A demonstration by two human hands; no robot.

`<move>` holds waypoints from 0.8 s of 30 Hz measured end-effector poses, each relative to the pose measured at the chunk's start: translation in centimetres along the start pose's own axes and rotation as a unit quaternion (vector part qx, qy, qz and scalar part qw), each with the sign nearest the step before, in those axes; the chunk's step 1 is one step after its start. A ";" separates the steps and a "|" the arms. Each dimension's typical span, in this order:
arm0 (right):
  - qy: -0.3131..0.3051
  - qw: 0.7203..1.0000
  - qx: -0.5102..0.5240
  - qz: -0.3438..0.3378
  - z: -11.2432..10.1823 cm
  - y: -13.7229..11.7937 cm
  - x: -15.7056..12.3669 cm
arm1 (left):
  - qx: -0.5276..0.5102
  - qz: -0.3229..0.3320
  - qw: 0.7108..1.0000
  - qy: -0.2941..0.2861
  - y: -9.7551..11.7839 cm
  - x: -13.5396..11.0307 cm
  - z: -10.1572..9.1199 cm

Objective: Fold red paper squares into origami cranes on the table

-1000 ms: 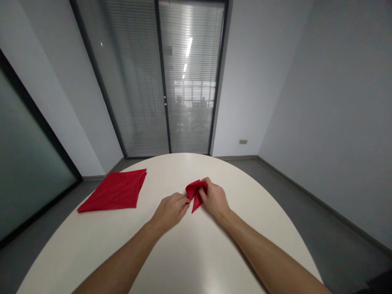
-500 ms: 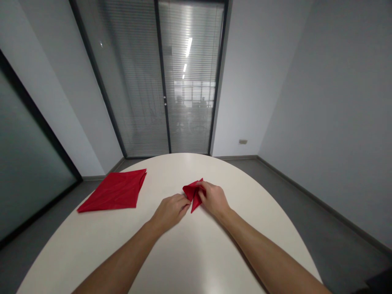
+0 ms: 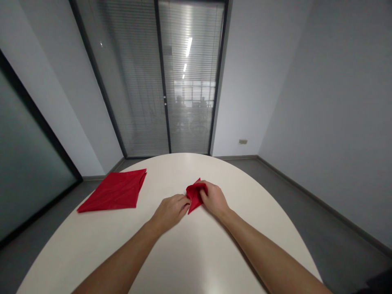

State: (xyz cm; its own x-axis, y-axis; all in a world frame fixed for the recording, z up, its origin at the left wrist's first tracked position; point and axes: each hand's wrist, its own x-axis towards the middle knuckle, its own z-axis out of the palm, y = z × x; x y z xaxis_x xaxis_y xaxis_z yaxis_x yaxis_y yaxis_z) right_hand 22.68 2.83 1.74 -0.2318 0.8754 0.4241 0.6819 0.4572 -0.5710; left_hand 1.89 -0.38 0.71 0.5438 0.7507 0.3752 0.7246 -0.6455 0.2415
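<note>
A small folded red cloth napkin (image 3: 195, 197) is between my two hands over the middle of the table, its upper edge curled into an open fold and one pointed corner hanging toward me. My left hand (image 3: 173, 208) pinches its left edge with the fingers closed. From the right, my right hand (image 3: 214, 199) grips the other side, the thumb in front near the fold and the fingers partly hidden behind the cloth. Farther left lies a larger red cloth (image 3: 114, 191), folded flat, with its layers parted at the right corner.
The round white table (image 3: 239, 245) carries both cloths. Past its far edge stands a glass door with blinds (image 3: 190, 122). A wall socket (image 3: 243, 141) sits low on the pale wall at right. Grey floor surrounds the table.
The napkin's upper edge has folded over and curled toward my right hand, closing the gap seen between its two flaps. My right hand has shifted slightly left; my left hand stays put.
</note>
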 end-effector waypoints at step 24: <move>-0.045 0.998 -0.033 -0.026 0.1 -1.2 -0.3 | -0.023 -0.143 0.977 0.155 0.7 0.4 -0.2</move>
State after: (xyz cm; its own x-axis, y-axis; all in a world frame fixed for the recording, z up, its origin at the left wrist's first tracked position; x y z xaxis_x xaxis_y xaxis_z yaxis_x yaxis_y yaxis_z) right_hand 21.85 2.01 2.19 -0.3278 0.8622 0.3861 0.7103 0.4944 -0.5010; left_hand 2.55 -0.61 1.20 0.1624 0.8270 0.5382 0.8048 -0.4266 0.4128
